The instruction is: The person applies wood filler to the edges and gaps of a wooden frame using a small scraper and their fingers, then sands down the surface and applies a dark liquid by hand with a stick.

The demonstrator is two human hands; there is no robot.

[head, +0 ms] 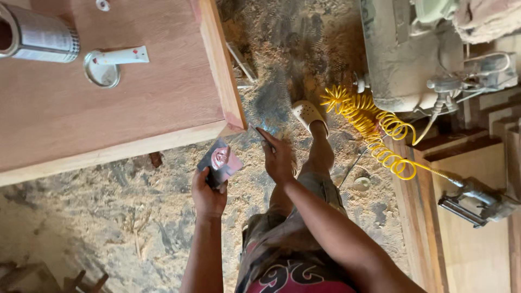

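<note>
The left hand (pixel 209 196) is closed around a small dark flat scraper-like card smeared with a dab of pinkish-red paste (pixel 220 161), holding it up just below the corner of a large reddish-brown wooden panel (pixel 108 103). The right hand (pixel 278 160) is partly curled, and a thin dark sliver (a blade or stick, too small to tell) pokes out past its fingers toward that same panel corner; it seems pinched there, though the grip itself is hidden. On the panel lie an open silver metal tin (pixel 35 35) on its side and, near it, a round tin lid with a white flat stick (pixel 111 62) laid across it. The floor (pixel 108 228) is thick with sawdust; the person's foot in a pale clog (pixel 308 115) stands on it, just beside a coiled yellow air hose (pixel 374 133) that runs to a grey nail gun (pixel 477 201) lying on boards at the right. The loose coils by the foot could snag a step and drag the gun off the boards, I judge. The paste could slide off the tilted card into the sawdust and pick up grit.
</note>
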